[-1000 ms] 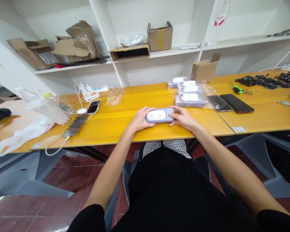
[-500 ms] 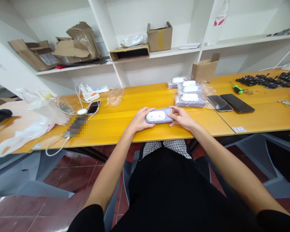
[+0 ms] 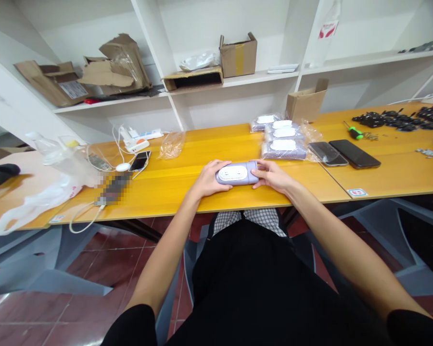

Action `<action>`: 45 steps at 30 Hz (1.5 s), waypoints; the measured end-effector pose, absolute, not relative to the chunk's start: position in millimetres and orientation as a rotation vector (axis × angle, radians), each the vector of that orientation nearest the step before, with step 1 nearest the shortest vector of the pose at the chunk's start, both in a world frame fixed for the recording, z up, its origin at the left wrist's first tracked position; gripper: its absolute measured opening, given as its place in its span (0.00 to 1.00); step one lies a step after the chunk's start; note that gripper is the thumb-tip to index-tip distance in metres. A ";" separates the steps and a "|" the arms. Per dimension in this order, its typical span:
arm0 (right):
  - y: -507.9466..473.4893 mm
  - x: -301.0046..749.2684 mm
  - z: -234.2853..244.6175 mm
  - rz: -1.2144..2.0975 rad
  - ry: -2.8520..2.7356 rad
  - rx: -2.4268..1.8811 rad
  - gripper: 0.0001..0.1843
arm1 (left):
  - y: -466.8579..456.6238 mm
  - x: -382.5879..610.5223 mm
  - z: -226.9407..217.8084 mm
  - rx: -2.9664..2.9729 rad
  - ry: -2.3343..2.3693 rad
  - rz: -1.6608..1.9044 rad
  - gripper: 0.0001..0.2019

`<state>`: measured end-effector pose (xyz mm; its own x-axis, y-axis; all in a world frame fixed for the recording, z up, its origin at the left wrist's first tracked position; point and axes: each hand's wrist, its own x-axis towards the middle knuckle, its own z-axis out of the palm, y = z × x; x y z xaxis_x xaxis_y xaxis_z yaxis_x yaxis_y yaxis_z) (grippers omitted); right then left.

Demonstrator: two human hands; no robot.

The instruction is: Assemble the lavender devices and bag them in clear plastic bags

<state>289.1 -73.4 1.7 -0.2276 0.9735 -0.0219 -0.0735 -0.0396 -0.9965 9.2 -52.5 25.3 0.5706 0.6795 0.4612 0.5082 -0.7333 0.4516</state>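
Note:
A small lilac power strip with a white socket face [image 3: 236, 173] lies lengthwise on the yellow table [image 3: 187, 185] just in front of me. My left hand [image 3: 208, 179] grips its left end, fingers curled over the top. My right hand [image 3: 272, 175] grips its right end, thumb on top and fingers round the end. Both hands rest on the table.
Behind the right hand lie bagged lilac power strips [image 3: 283, 143], two dark phones [image 3: 342, 154], a green screwdriver [image 3: 352, 132] and black parts [image 3: 397, 120]. To the left are a phone [image 3: 140, 160], white chargers with cables [image 3: 135, 139] and plastic bags [image 3: 54, 178]. Cardboard boxes [image 3: 238, 55] fill the shelves.

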 end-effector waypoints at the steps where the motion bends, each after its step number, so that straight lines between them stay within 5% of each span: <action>1: -73.5 289.4 1.9 1.447 -1.293 -1.053 0.31 | -53.0 9.6 25.4 2.535 0.986 0.920 0.40; 29: -79.5 283.5 7.5 1.421 -1.181 -1.070 0.27 | -56.7 18.6 21.1 2.552 1.049 0.846 0.41; 37: -81.7 284.3 9.4 1.368 -1.303 -1.131 0.17 | -55.8 19.3 19.3 2.567 0.978 0.853 0.41; 45: -80.2 282.2 6.0 1.350 -1.260 -1.122 0.21 | -54.5 16.7 18.0 2.537 1.004 0.834 0.41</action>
